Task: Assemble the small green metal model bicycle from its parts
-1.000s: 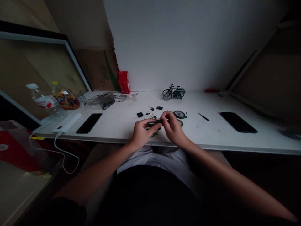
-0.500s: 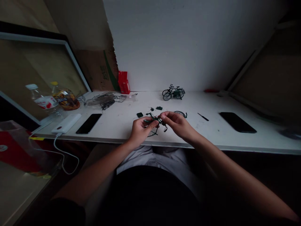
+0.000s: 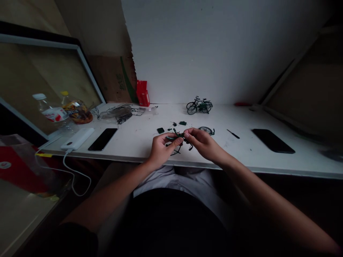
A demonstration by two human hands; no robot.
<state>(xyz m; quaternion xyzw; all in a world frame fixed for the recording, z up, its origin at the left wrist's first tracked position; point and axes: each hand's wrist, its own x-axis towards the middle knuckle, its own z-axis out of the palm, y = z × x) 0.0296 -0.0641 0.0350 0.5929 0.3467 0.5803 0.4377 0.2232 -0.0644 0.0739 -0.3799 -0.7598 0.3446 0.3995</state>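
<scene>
Green bicycle part (image 3: pixel 178 134) stays pinched between left hand (image 3: pixel 161 148) and right hand (image 3: pixel 204 142) (the latter now slightly farther right).

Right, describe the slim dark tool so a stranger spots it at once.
Find the white table, then the person's right hand. Between it and the black slab further right lies the slim dark tool, straight, unlike the round wheel, and narrower than the slab.
</scene>
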